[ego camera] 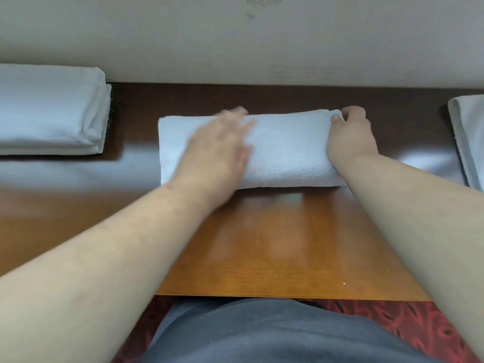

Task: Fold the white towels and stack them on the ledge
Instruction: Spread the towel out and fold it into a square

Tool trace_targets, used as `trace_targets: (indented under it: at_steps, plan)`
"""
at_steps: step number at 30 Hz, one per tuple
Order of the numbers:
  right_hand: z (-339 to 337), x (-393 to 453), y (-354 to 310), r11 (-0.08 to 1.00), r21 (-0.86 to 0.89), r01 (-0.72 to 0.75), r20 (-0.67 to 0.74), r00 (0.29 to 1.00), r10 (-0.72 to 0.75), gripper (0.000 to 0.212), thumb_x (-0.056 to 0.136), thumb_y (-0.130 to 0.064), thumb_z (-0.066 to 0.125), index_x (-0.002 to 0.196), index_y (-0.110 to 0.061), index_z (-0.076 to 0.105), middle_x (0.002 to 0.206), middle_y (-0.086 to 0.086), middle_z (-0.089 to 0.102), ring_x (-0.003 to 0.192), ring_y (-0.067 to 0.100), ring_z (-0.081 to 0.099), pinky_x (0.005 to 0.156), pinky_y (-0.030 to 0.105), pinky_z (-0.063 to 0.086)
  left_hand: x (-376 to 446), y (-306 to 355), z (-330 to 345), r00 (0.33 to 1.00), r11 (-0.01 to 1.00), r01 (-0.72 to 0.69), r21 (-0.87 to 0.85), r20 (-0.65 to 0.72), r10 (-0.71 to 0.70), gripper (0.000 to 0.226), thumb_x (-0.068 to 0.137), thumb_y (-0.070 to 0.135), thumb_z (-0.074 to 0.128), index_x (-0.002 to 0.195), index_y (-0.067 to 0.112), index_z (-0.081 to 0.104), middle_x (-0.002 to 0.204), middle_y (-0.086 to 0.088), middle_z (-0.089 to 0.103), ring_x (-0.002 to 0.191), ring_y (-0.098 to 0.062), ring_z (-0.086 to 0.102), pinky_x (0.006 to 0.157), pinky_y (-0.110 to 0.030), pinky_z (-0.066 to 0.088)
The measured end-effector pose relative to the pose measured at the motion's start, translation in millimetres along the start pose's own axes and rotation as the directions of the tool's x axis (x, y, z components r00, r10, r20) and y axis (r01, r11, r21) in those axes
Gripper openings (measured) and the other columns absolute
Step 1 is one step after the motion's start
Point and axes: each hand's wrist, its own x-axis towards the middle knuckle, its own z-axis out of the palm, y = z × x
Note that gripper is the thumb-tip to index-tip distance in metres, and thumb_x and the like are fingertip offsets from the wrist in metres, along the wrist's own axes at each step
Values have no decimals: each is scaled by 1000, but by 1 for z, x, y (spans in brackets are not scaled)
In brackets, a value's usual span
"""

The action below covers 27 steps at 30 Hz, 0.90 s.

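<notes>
— What's on the left from where you sit?

— A stack of folded towels (49, 111) lies at the far left of the wooden ledge (262, 244), against the pale wall (235, 43). It is well apart from the towel I'm working on.

— And in the middle?

— A folded white towel (285, 150) lies flat across the ledge, its long side running left to right, near the wall but not touching it. My left hand (217, 150) rests on its left half, palm down, fingers straight and spread over the cloth. That hand is blurred, so I cannot tell more about how the fingers lie.

— Your other hand?

— My right hand (351, 134) is at the towel's far right corner. The thumb presses on top of the cloth and the fingers curl round the edge, so the corner is pinched between them. The wrist lies over the right end of the towel.

— Anything further right?

— Another white cloth (468, 137) lies at the right edge of the view, cut off by the frame. Below the ledge I see grey clothing (262, 334) and a red patterned floor (408, 323).
</notes>
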Motion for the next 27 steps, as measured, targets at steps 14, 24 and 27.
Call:
trace_targets:
  at_steps: [14,24,27]
  plan:
    - [17,-49,0,649,-513,562,370,827,-423,84,89,-75,6,158,-28,1,167,-1,-4,153,18,-9,121,54,-3,5,-40,21,876,968,63,241,452,-169,66,95,56,4,156,29,3,165,1,0,151,-23,-4,120,-48,-1]
    - [3,-30,7,915,-217,341,187,934,-304,74,92,-65,34,156,-31,19,166,1,8,152,17,5,119,35,13,7,-54,23,921,993,104,52,373,-115,64,94,57,21,154,35,14,164,0,8,150,-22,-2,120,-44,-4]
    - [-9,-23,11,995,86,-60,116,992,50,64,89,-53,56,146,-27,42,140,-3,53,131,18,48,96,19,39,-7,-65,19,890,864,456,-215,98,-445,67,93,43,49,153,25,24,160,-1,22,149,-19,12,120,-37,6]
